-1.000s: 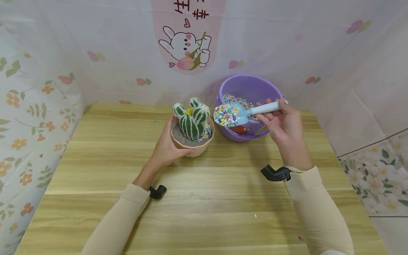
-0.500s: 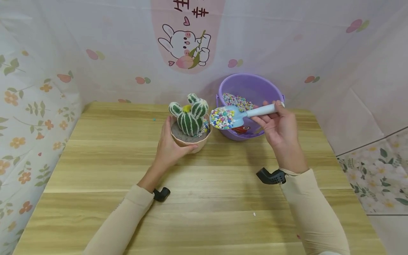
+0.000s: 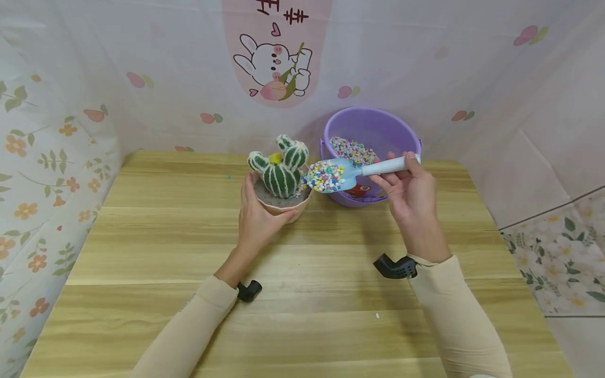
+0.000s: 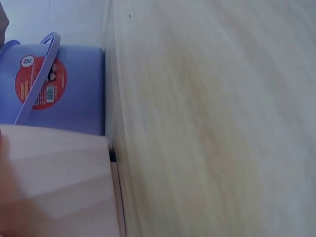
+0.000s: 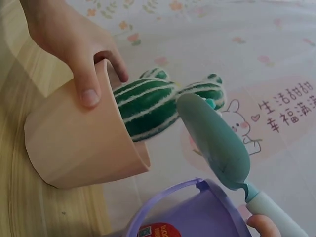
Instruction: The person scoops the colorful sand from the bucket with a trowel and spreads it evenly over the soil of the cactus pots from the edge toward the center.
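Observation:
In the head view my left hand (image 3: 257, 218) grips a peach flower pot (image 3: 301, 207) by its left side, thumb across the front. A green cactus (image 3: 282, 182) with white fuzzy ribs and a yellow tuft stands in it, in grey soil. Some coloured pebbles lie at the soil's right side. My right hand (image 3: 413, 194) holds the white handle of a light blue trowel (image 3: 351, 176). Its blade carries a heap of multicoloured pebbles (image 3: 326, 176) and overlaps the pot's right rim. The right wrist view shows the trowel's underside (image 5: 212, 138) beside the cactus, above the bucket.
A purple bucket (image 3: 389, 131) with more coloured pebbles stands behind the trowel, close to the pot's right. Its handle hangs in front, over a red label (image 4: 42, 81). Behind the wooden table (image 3: 302, 325) hangs a printed cloth (image 3: 189, 63). A white pebble (image 3: 377, 316) lies near the front.
The loaded trowel has moved left from the bucket's edge to the pot's rim. The left hand has shifted slightly, and the pot and cactus have moved a little left and back.

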Demonstrator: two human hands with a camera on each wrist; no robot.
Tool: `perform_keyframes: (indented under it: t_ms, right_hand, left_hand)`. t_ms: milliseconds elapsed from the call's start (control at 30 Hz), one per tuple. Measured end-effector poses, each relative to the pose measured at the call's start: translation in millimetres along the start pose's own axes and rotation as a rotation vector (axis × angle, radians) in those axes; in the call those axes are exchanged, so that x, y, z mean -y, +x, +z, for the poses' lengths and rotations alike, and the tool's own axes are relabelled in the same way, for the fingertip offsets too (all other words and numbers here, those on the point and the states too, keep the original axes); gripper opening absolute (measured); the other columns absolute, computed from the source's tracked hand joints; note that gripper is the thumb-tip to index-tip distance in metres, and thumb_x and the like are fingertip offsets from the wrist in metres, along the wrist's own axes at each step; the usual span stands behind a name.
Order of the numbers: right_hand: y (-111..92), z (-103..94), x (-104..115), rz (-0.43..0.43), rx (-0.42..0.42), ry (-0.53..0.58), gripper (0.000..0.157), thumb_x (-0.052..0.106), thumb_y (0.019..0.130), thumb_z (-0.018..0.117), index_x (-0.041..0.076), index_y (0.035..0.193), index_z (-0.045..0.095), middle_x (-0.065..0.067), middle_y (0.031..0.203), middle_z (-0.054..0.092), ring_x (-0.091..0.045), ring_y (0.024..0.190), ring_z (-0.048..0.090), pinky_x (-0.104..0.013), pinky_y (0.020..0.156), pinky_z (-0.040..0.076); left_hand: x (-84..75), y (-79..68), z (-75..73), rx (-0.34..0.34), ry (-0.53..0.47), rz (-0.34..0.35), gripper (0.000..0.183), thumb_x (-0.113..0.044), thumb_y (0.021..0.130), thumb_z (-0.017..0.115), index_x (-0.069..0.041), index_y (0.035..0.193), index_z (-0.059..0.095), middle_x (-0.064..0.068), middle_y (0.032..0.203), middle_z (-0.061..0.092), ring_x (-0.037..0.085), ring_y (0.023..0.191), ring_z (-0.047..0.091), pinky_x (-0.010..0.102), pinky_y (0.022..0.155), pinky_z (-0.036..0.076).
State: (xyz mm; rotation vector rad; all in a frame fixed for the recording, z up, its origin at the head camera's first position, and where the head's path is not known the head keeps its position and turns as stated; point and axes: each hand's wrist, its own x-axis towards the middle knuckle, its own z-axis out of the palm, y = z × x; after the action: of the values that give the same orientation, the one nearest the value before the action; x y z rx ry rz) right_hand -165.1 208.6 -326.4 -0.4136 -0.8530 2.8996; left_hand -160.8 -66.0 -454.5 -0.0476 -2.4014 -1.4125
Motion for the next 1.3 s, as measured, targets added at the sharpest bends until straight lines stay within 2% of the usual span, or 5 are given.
perform_keyframes:
  t_ms: [133,433,700,1033,1300]
  right_hand:
    - [-0.4,0.8,-3.7,-0.021,-0.001,-0.009,0.018,0.013,0.099,0.054,0.005,0.113,0.046,-0.019,0.095,0.059,-0.043,0.088,0.069,-0.059,0.074,0.053]
    - [-5.1,2.1,-11.5,-0.126,-0.004,-0.088,0.019,0.016,0.099,0.055,0.003,0.11,0.047,-0.018,0.091,0.063,-0.039,0.086,0.071,-0.054,0.072,0.054]
    - [-9.6,4.1,-16.5,-0.161,-0.023,-0.084,0.018,0.015,0.099,0.055,0.001,0.108,0.048,-0.017,0.092,0.063,-0.037,0.082,0.071,-0.051,0.07,0.055]
    - [-13.3,5.2,-29.8,-0.229,-0.051,-0.177,0.024,0.017,0.099,0.055,-0.001,0.114,0.051,-0.015,0.095,0.064,-0.031,0.078,0.072,-0.046,0.069,0.056]
    - [-14.8,8.7,-38.0,-0.292,-0.04,-0.213,0.02,0.014,0.098,0.056,-0.004,0.107,0.054,-0.015,0.091,0.065,-0.031,0.079,0.072,-0.044,0.067,0.056]
  left_hand:
    - [-3.8,-2.1,4.6,-0.042,0.012,-0.021,0.127,-0.051,0.058,0.09,-0.013,0.154,0.016,0.008,0.154,0.029,0.027,0.137,0.037,0.051,0.105,0.04]
    - [-13.4,-6.0,13.7,-0.122,0.037,-0.061,0.129,-0.052,0.057,0.09,-0.011,0.154,0.015,0.013,0.155,0.027,0.032,0.132,0.043,0.056,0.094,0.047]
    - [-13.6,-5.8,14.9,-0.127,0.047,-0.071,0.129,-0.052,0.057,0.09,-0.011,0.155,0.016,0.01,0.157,0.026,0.03,0.135,0.039,0.054,0.097,0.045]
    - [-10.4,-7.2,11.5,-0.141,0.031,-0.02,0.127,-0.049,0.057,0.092,-0.008,0.153,0.019,0.011,0.154,0.03,0.027,0.135,0.039,0.05,0.102,0.043]
    - [-9.3,-9.7,8.0,-0.122,0.033,-0.011,0.126,-0.052,0.059,0.089,-0.007,0.153,0.018,0.014,0.154,0.03,0.029,0.135,0.04,0.05,0.103,0.042]
